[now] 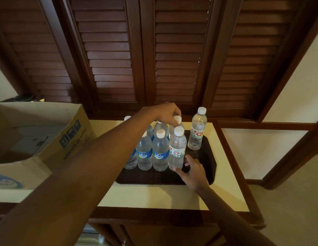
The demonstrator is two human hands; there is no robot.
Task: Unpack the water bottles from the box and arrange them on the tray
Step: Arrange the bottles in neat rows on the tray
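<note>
The bottles stand bunched at centre frame on the dark tray (pixel 206 167), which lies on the cream worktop (pixel 154 196). The cardboard box (pixel 53 139) sits open at the left edge, just beside the tray.

The left hand (pixel 165 114) reaches across the cluster from the lower left and pinches the cap of a back-row bottle (pixel 177 121) with curled fingertips. The right hand (pixel 192 170), low and right of centre, has its fingers spread wide, with fingertips touching the base of the front white-labelled bottle (pixel 176 150) without wrapping round it.

The main risk looks to be a knock-on topple. The clustered bottles stand touching or nearly so, and the left forearm passes close over the caps of the two blue-labelled bottles (pixel 152 153). A dip of that arm, or a sideways tug on the pinched cap, could tip one into its neighbours. A cap pinch also gives little control, so the bottle could swing or slip. A hard nudge from the right hand could slide the front bottle into the row. One bottle (pixel 197 128) stands apart at the tray's upper right, clear of all this.
</note>
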